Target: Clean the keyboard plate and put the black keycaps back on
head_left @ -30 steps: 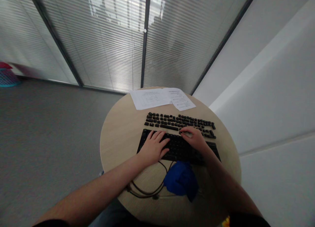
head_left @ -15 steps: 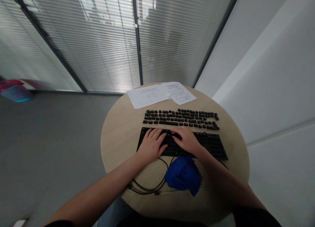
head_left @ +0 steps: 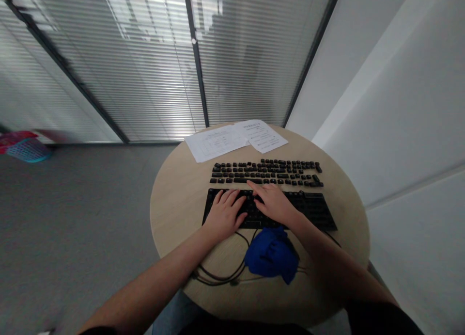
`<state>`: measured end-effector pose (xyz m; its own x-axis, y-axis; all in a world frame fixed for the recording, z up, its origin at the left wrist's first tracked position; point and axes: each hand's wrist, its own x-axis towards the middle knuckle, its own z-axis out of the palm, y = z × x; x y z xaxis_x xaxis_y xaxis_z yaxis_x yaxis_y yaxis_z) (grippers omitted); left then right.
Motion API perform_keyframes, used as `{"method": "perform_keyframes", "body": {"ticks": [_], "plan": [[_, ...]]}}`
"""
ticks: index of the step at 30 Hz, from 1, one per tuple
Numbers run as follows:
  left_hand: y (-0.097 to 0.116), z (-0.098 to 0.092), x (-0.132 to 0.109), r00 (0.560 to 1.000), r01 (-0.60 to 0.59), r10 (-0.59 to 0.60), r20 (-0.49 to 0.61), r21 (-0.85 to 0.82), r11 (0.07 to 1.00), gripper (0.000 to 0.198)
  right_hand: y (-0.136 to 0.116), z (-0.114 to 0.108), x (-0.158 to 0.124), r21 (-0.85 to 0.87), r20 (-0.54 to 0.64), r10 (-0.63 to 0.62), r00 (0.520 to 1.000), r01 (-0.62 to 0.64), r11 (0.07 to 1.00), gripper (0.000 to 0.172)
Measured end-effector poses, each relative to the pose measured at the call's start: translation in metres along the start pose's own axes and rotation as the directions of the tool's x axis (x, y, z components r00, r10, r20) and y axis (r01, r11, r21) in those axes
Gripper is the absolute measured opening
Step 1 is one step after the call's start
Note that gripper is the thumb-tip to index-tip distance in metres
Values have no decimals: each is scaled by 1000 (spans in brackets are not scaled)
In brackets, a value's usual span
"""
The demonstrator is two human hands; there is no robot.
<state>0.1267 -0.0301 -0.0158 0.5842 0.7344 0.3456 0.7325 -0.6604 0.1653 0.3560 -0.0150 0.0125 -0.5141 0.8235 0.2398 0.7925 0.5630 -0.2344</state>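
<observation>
A black keyboard base [head_left: 312, 211] lies across the round table in front of me. My left hand [head_left: 224, 213] rests on its left part, fingers spread and holding nothing visible. My right hand [head_left: 273, 201] is over the middle of the base; its index finger stretches out past the base's far edge, the tip at the long spacebar keycap [head_left: 241, 180]. Whether the tip touches it, I cannot tell. Several rows of loose black keycaps [head_left: 281, 176] are laid out just beyond the base. What lies under my palms is hidden.
A crumpled blue cloth-like bundle [head_left: 271, 255] and a looped black cable [head_left: 221, 279] lie on the near side of the round wooden table [head_left: 170, 204]. Printed paper sheets [head_left: 214, 143] are at the far edge. A blue basket [head_left: 29, 150] stands on the floor at left.
My right index finger has stretched forward and left, from the keyboard base to the spacebar keycap. My left hand stays in place. The view has shifted slightly.
</observation>
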Motion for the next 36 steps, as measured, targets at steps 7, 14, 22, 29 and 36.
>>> {"method": "perform_keyframes", "body": {"ticks": [7, 14, 22, 29, 36], "plan": [[1, -5, 2, 1000, 22, -22, 9, -21, 1000, 54, -2, 0, 2, -78, 51, 19, 999, -15, 997, 71], [2, -4, 1, 1000, 19, -19, 18, -1, 1000, 56, -10, -4, 5, -181, 86, 49, 995, -32, 983, 72], [-7, -21, 15, 982, -122, 117, 147, 30, 992, 57, -10, -2, 6, -212, 25, 22, 999, -16, 977, 77], [-18, -29, 37, 948, -222, 219, 230, -10, 975, 49, -3, 9, 0, -97, -34, 52, 998, -55, 994, 76], [-23, -18, 29, 964, -200, 205, 167, -46, 979, 48, 9, 20, -11, 63, -170, 21, 985, -10, 998, 57]]}}
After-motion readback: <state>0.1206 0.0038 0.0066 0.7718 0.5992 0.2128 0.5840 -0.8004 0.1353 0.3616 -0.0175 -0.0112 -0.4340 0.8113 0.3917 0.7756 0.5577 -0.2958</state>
